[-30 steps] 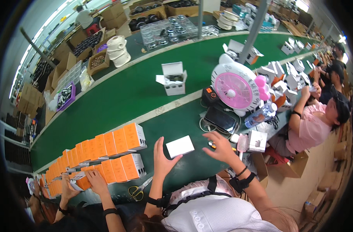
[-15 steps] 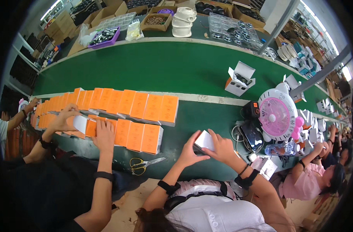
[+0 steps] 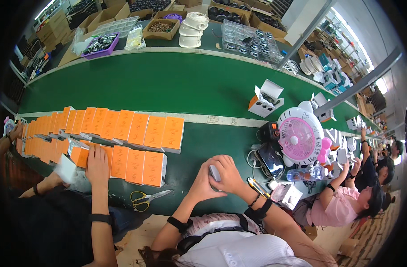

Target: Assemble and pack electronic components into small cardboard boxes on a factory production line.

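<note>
Here, box (image 3: 215,172): mostly covered, over the green table (image 3: 199,138); probably light, stiff card that dents if squeezed, so best held by opposite walls.
Left hand (image 3: 200,186): curled around the box's left side.
Right hand (image 3: 229,175): wrapped about its right side, fingers bent.
Scissors (image 3: 149,197): on the table, left of both hands.
Fan (image 3: 294,140): farther right.

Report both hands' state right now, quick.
Left hand: closed around one side of the box.
Right hand: closed on the same box, other side; fingers hide most of it.
</note>
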Tool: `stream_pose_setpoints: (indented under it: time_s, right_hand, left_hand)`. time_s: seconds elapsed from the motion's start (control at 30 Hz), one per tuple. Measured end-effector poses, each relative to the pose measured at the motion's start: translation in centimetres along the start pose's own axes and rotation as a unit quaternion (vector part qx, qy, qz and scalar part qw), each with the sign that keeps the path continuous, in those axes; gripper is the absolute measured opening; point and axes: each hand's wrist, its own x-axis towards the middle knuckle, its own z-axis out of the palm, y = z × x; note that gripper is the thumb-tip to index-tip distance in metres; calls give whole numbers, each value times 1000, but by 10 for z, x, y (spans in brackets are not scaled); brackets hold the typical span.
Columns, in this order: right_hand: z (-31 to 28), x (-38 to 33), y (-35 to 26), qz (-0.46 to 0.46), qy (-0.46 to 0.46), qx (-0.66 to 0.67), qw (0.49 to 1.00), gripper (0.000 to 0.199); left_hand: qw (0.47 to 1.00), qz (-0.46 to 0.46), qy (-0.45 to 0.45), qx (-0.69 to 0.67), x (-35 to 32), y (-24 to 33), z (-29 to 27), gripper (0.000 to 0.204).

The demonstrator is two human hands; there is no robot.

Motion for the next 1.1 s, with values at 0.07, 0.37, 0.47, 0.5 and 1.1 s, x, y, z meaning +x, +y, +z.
stream_pose_setpoints:
  time_s: [0.07,0.37,0.47,0.5,1.1]
  right_hand:
    - [3,-1,1,10,17,23,1000,41]
    - [7,-7,8,34,48,80,995,37]
    - [6,-6,13,76,53,145,985,35]
    - [6,-5,15,79,27,130,988,34]
    - [-56,-177,56,387,-144,-125,902,49]
  left_hand:
    - [1000,20,7,8,1,1,-1,91]
    - [997,-67,-26,-14,5,-6,-4,83]
    - [998,-55,-16,-3,4,-6,-1,84]
    - [997,-72,-17,-17,4,-6,0,85]
    - [995,-99,-21,2,-21,-4,-21,66]
